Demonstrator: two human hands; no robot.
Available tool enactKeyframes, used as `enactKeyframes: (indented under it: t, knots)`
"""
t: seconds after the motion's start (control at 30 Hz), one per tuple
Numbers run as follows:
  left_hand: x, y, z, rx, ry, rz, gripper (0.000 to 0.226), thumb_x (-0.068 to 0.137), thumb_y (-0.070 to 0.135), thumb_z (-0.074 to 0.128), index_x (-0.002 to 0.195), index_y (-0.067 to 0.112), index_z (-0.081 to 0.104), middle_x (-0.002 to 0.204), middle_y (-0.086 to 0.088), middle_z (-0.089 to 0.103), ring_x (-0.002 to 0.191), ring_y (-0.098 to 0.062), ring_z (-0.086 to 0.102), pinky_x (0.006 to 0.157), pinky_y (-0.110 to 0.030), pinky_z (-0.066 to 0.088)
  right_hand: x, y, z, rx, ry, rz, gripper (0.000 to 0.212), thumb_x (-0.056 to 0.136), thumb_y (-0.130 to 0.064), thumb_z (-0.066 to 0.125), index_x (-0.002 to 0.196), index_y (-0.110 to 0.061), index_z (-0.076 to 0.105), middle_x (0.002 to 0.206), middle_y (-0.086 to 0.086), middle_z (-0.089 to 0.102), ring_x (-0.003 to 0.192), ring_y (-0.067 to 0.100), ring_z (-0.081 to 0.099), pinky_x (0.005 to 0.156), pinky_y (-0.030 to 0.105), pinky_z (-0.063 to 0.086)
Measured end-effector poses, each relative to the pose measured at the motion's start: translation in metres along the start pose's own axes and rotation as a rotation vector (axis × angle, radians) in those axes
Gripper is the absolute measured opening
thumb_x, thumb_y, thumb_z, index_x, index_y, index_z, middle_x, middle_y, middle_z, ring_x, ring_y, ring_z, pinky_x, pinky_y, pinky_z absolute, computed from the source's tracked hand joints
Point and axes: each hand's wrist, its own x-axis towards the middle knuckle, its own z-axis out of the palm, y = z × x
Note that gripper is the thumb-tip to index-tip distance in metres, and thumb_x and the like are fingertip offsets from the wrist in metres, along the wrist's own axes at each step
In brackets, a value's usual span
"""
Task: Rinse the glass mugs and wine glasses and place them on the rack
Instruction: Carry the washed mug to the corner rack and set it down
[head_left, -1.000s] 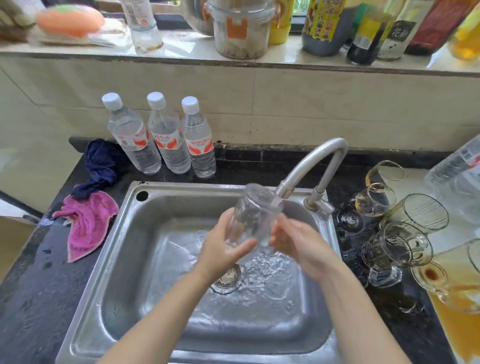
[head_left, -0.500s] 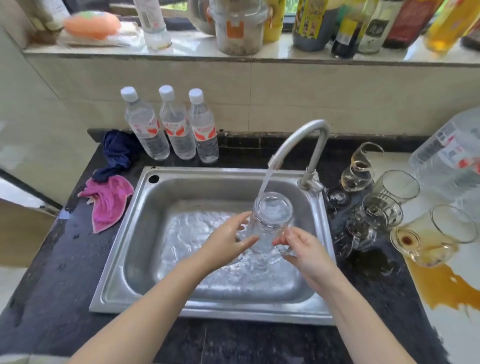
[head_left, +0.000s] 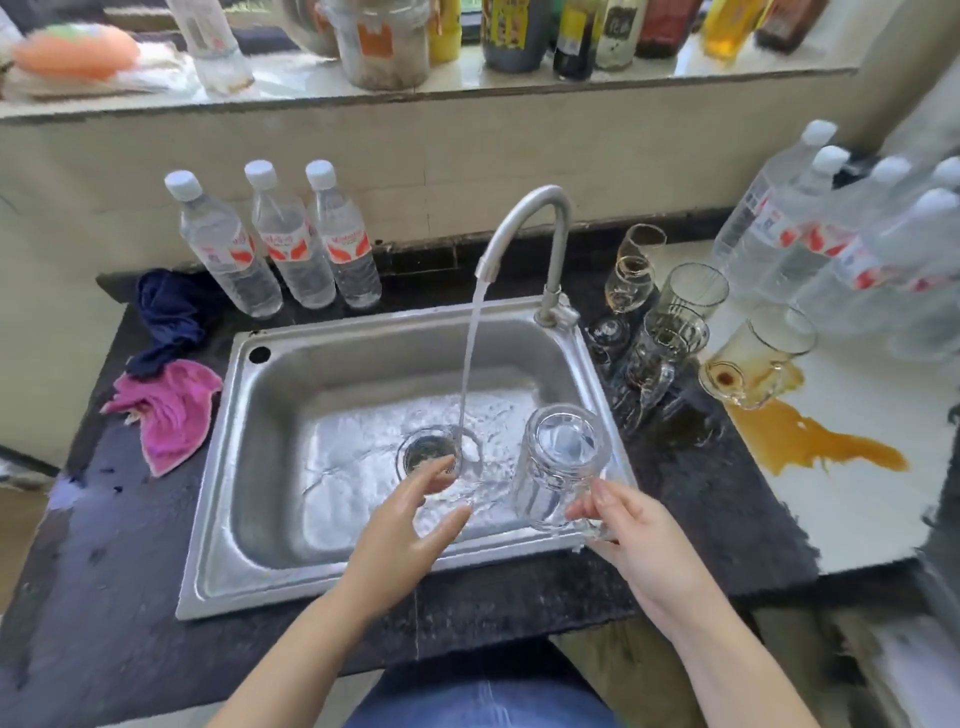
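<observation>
My right hand (head_left: 631, 535) holds a clear glass mug (head_left: 558, 467) upside down over the right side of the steel sink (head_left: 249, 467), its base toward me. My left hand (head_left: 410, 525) hovers with fingers spread over the sink, just left of the mug and apart from it. Water runs from the tap (head_left: 524, 223) into the drain (head_left: 434, 452). On the counter to the right of the sink stand several used wine glasses (head_left: 631, 275) and glass mugs (head_left: 693, 291); one mug (head_left: 753, 358) lies tipped in a brown spill.
Three water bottles (head_left: 280, 244) stand behind the sink. A pink cloth (head_left: 171, 410) and a dark blue cloth (head_left: 171, 312) lie at its left. More bottles (head_left: 841, 249) crowd the far right. Brown liquid (head_left: 810, 441) spreads on the white board. No rack is in view.
The mug has moved out of the water stream to the right and now hangs from my right hand alone. My left hand has let go of it.
</observation>
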Motion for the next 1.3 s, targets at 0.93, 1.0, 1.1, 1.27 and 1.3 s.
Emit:
enactKeyframes:
  t: [0.93,1.0,1.1,1.27,1.3]
  knots:
    - [-0.213,0.130,0.247,0.248,-1.154,0.659,0.048,0.088,0.042,0.060,0.133,0.028,0.050,0.117,0.009,0.061,0.112,-0.004,0.056,0.099,-0.026,0.044,-0.424,0.227,-0.054,0.793,1.301,0.066,0.034,0.099,-0.022,0.040,0.071,-0.008,0.053,0.080,0.002,0.063,0.093,0.015,0.058,0.106,0.051,0.031]
    - [-0.250,0.144,0.277,0.251,-1.233,0.685,0.047,0.087,0.047,0.060,0.130,0.032,0.050,0.120,0.009,0.061,0.113,-0.002,0.055,0.099,-0.027,0.045,-0.461,0.248,-0.065,0.791,1.345,0.097,0.034,0.100,-0.023,0.039,0.072,-0.009,0.054,0.081,0.002,0.065,0.096,0.014,0.058,0.105,0.050,0.033]
    - [-0.313,0.169,0.325,0.251,-1.319,0.764,0.064,0.078,0.069,0.051,0.130,0.030,0.051,0.121,0.010,0.061,0.113,-0.002,0.056,0.099,-0.032,0.046,-0.517,0.278,-0.084,0.804,1.437,0.138,0.033,0.100,-0.025,0.040,0.076,-0.009,0.056,0.085,0.002,0.066,0.099,0.017,0.058,0.105,0.049,0.036]
    - [-0.390,0.210,0.390,0.279,-1.451,0.849,0.046,0.089,0.043,0.057,0.131,0.023,0.052,0.121,0.004,0.062,0.114,-0.005,0.056,0.099,-0.024,0.044,-0.580,0.314,-0.118,0.893,1.580,0.133,0.031,0.099,-0.024,0.041,0.075,-0.011,0.056,0.082,0.003,0.065,0.091,0.014,0.059,0.102,0.049,0.039]
    - [-0.401,0.218,0.403,0.278,-1.470,0.865,0.047,0.089,0.043,0.056,0.132,0.024,0.051,0.120,0.005,0.062,0.113,-0.005,0.056,0.098,-0.023,0.044,-0.589,0.321,-0.127,0.906,1.601,0.129,0.031,0.099,-0.024,0.041,0.075,-0.011,0.056,0.081,0.003,0.065,0.090,0.013,0.059,0.100,0.048,0.038]
